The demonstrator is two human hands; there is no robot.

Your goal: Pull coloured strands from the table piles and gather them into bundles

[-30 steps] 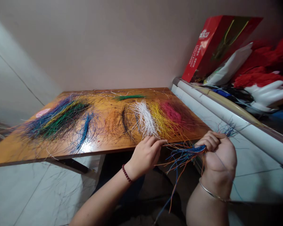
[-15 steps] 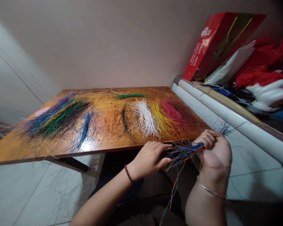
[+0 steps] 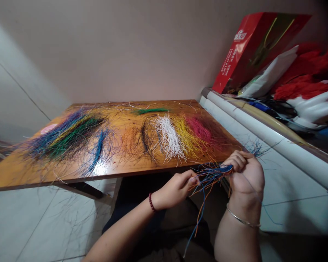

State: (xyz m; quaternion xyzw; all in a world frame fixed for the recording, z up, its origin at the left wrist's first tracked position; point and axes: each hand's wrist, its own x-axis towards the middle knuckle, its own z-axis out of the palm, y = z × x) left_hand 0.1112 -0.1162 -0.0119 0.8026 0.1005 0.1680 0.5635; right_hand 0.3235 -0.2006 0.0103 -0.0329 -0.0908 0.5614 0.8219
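Observation:
A bundle of thin blue and orange wires [image 3: 214, 173] is gripped in my right hand [image 3: 244, 171], its fingers closed around the middle. The bundle's far ends fan out beyond that hand, and a few long strands hang down below it. My left hand [image 3: 180, 187], with a dark red bead bracelet at the wrist, pinches the loose near ends of the strands between thumb and forefinger. Which strands lie in the pinch is hard to make out. Both hands are just in front of the wooden table's [image 3: 142, 171] near edge.
Sorted wire piles lie on the table: white [image 3: 169, 138], yellow [image 3: 186, 140], pink [image 3: 199, 129], blue [image 3: 98, 151] and a mixed heap [image 3: 71, 134] at left. On the right, a white ledge [image 3: 262, 123] bears a red gift bag [image 3: 242, 54] and red cloth [image 3: 306, 89].
The thumb and forefinger of my left hand have closed into a pinch on strand ends. My right hand has shifted slightly left with the bundle.

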